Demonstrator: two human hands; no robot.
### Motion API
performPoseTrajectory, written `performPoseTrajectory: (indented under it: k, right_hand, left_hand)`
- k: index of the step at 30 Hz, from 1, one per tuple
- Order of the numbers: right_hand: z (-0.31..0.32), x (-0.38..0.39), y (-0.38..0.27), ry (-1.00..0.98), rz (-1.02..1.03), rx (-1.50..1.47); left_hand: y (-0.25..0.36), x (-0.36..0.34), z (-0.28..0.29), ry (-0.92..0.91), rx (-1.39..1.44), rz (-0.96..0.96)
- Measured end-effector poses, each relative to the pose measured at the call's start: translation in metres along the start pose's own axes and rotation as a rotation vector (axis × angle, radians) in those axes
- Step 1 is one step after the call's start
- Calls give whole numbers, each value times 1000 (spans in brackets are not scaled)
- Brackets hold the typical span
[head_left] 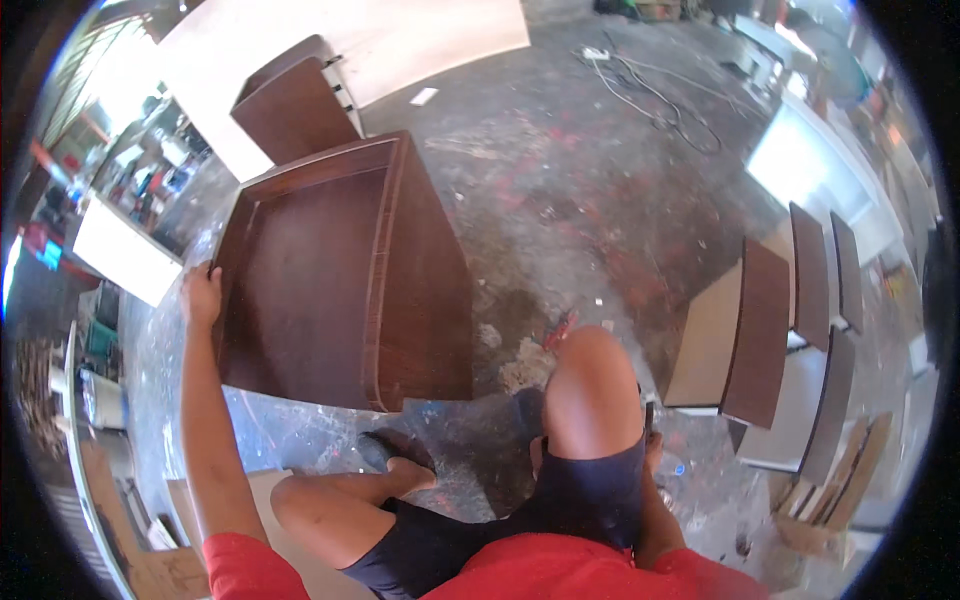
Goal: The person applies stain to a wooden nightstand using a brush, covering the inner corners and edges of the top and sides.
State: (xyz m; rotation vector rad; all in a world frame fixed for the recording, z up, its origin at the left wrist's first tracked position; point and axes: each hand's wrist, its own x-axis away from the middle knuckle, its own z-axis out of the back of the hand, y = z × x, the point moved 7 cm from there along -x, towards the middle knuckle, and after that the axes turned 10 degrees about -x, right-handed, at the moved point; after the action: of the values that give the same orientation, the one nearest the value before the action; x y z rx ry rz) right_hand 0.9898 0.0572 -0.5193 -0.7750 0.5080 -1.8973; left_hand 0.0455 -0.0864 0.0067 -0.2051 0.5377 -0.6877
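A dark brown wooden cabinet point(300, 290) with a raised rim stands on the floor in front of me, left of the middle. My left hand point(203, 294) grips its left edge, fingers curled over the rim. Beside my raised right knee is my right hand point(653, 452), closed round a slim dark object point(649, 412). The knee covers part of that hand, and what the object is cannot be made out.
Behind the cabinet a smaller brown box point(295, 105) rests by a large pale panel point(440, 40). Brown-fronted drawers point(755, 335) stand at the right. A cable with a power strip point(596, 54) lies on the far floor. A white board point(125, 250) leans at the left.
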Motion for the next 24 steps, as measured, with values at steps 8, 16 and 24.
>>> performPoseTrajectory:
  k: [8,16,24]
  right_hand:
    - [8,-21,-31,48,201,-177]
    - [93,24,-313,-160,282,-951]
    - [56,149,-533,-700,556,-909]
  left_hand:
    - [35,15,32,17,44,180]
    - [32,8,26,44,41,140]
    - [7,-2,13,92,82,92]
